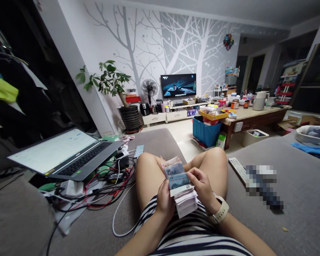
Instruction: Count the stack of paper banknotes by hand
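I sit on a grey sofa with my knees up. My left hand (164, 201) is closed round a thick stack of banknotes (180, 186) and holds it upright over my lap. My right hand (202, 186) pinches the right edge of the front note, a bluish one, with thumb and fingers. A pale watch sits on my right wrist (220, 212). The lower notes fan out white below my fingers.
An open laptop (66, 153) lies to my left above a tangle of red and white cables (106, 192). A phone (139, 150) rests on the sofa and a remote (238, 169) by my right knee. Beyond are a cluttered low table (253, 115), a blue box (206, 132), a TV (178, 85) and a potted plant (114, 83).
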`<action>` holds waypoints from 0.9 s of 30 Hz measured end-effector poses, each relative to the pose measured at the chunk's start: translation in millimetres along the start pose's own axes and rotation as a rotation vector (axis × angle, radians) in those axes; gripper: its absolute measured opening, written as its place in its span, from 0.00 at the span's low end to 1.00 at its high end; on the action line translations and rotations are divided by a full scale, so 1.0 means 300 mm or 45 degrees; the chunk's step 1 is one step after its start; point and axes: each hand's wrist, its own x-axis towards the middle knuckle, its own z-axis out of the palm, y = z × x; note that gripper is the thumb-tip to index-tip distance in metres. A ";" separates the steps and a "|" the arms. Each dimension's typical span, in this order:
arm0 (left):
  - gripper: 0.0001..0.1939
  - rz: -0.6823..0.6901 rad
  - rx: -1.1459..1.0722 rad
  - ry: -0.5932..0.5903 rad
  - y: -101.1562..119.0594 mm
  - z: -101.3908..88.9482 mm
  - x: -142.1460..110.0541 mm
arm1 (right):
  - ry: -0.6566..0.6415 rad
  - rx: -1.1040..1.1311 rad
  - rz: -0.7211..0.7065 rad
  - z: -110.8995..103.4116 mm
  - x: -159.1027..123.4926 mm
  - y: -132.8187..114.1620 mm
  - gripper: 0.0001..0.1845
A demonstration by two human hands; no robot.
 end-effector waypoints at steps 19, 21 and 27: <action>0.16 -0.187 -0.185 -0.119 0.047 0.037 -0.035 | 0.135 -0.073 0.064 -0.007 0.019 0.009 0.17; 0.18 -0.191 -0.188 -0.135 0.044 0.035 -0.034 | 0.102 -0.081 0.086 -0.011 0.021 0.018 0.17; 0.15 -0.174 -0.135 -0.078 0.039 0.034 -0.026 | 0.096 -0.099 0.096 -0.013 0.020 0.020 0.20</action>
